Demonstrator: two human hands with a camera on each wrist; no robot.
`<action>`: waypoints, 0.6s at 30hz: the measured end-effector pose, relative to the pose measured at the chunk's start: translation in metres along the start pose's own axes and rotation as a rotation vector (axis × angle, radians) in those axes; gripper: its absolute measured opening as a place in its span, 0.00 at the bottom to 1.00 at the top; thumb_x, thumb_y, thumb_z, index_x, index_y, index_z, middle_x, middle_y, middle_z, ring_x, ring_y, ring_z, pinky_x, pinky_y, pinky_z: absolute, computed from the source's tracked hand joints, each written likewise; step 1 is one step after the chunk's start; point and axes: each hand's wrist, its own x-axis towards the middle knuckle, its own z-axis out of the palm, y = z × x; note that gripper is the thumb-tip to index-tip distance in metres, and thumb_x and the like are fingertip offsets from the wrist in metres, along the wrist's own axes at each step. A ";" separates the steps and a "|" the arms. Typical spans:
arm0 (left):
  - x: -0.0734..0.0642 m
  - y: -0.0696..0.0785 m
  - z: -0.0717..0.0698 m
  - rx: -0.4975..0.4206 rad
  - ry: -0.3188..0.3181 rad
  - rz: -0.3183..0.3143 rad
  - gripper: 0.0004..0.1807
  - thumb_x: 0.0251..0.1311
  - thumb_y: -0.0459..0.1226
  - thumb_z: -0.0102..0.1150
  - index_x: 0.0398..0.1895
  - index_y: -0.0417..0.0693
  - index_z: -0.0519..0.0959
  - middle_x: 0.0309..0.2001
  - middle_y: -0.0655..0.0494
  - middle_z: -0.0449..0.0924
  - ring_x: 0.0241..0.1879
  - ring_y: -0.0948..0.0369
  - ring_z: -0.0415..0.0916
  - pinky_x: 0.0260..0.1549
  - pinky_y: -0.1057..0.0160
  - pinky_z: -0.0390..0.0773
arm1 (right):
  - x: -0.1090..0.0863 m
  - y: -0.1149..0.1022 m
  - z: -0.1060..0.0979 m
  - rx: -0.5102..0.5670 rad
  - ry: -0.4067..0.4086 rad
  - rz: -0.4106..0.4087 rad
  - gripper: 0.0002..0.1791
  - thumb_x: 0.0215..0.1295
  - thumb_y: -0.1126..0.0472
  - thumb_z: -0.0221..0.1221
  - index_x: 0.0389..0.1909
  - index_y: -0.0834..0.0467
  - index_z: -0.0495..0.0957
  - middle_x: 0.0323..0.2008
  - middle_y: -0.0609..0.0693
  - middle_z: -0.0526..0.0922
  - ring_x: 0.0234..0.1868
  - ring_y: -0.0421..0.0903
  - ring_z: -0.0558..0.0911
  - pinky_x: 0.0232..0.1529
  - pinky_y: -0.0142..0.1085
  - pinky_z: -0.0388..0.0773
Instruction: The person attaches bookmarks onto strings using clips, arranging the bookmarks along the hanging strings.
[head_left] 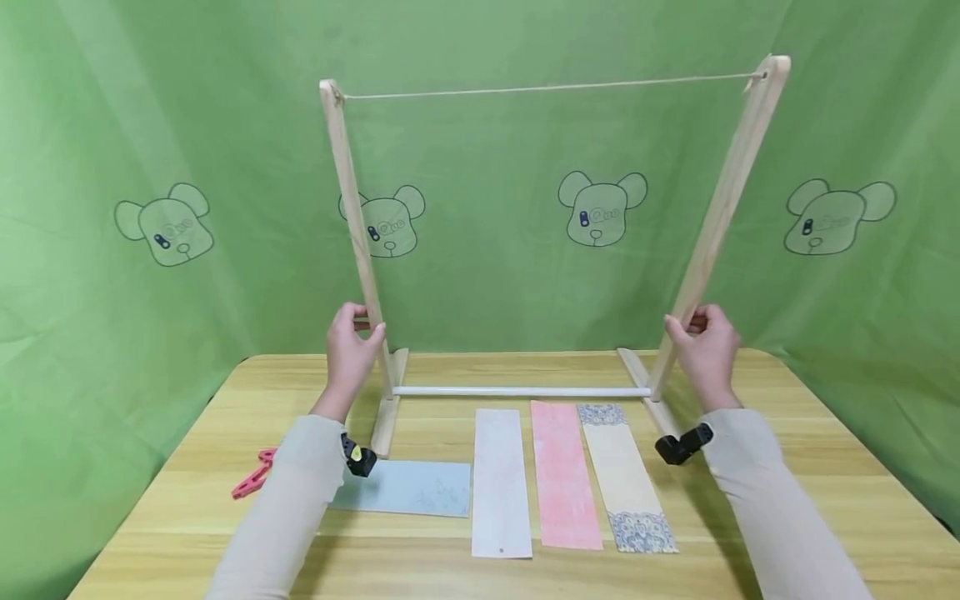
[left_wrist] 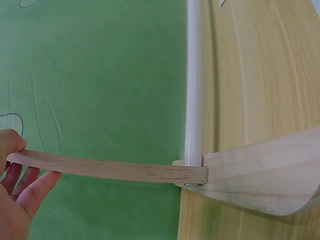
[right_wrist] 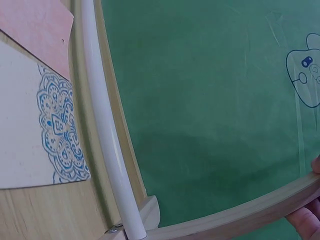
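A wooden frame stands at the back of the table, its two uprights joined low down by a white crossbar [head_left: 517,391] and at the top by a thin string [head_left: 547,87]. My left hand [head_left: 351,354] grips the lower part of the left upright [head_left: 351,183], thumb on one side and fingers on the other. On the opposite side my right hand [head_left: 707,354] pinches the right upright [head_left: 723,208] at about the same height. In the left wrist view the upright [left_wrist: 115,169] meets a flat wooden foot [left_wrist: 265,175]. Only some right fingertips [right_wrist: 304,222] show in the right wrist view.
In front of the frame lie several paper strips: pale blue [head_left: 420,487], whitish [head_left: 501,483], pink [head_left: 564,475], and cream with blue patterned ends [head_left: 628,475]. A red object [head_left: 253,482] lies at left, partly behind my sleeve. Green cloth [head_left: 480,275] hangs behind the table.
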 end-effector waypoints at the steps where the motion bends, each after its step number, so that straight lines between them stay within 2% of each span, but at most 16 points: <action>1: 0.000 0.000 -0.002 0.004 0.000 0.001 0.15 0.55 0.29 0.62 0.44 0.35 0.71 0.45 0.42 0.75 0.44 0.49 0.76 0.36 0.56 0.81 | -0.001 -0.001 0.001 0.002 -0.001 -0.003 0.20 0.63 0.59 0.59 0.48 0.70 0.69 0.40 0.58 0.77 0.29 0.27 0.69 0.30 0.13 0.71; 7: 0.004 -0.003 -0.009 0.009 -0.009 0.008 0.15 0.55 0.29 0.61 0.44 0.34 0.70 0.46 0.42 0.75 0.45 0.49 0.76 0.36 0.55 0.81 | -0.003 -0.007 0.005 0.010 0.008 -0.021 0.19 0.62 0.59 0.59 0.46 0.70 0.70 0.38 0.57 0.77 0.29 0.27 0.69 0.30 0.13 0.71; 18: 0.005 -0.011 -0.020 0.011 -0.020 -0.017 0.15 0.56 0.29 0.60 0.45 0.33 0.70 0.46 0.41 0.74 0.45 0.49 0.75 0.37 0.55 0.81 | -0.009 -0.012 0.010 0.045 -0.067 -0.009 0.20 0.62 0.61 0.60 0.48 0.71 0.68 0.40 0.60 0.76 0.31 0.31 0.71 0.31 0.15 0.73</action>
